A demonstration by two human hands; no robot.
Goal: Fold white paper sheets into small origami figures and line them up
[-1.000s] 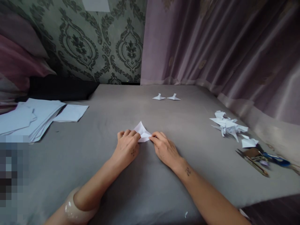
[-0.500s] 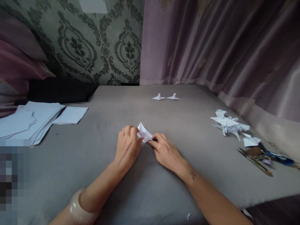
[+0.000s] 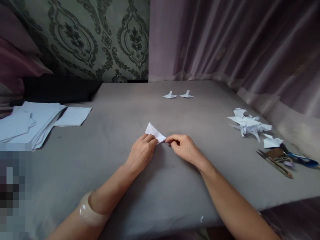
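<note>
Near the left edge of the grey cloth top lies a messy stack of white paper. A smaller flat paper lies right next to it. Some black cloth sits behind them, in the back left corner.

In the middle, the left hand holds one small folded paper. Its fingers bend over the left side of the paper; its thumb is hard to see. One point of the paper sticks up toward the back edge. Far behind, near the back edge, two little folded paper shapes stand side by side. The right hand pinches the paper's right corner with finger and thumb, and its other fingers curl in.

A tiny white scrap lies by the front edge. Near the right edge is a pile of folded white shapes. One more white piece is just in front, then a thin pointy tool and a blue thing.
</note>
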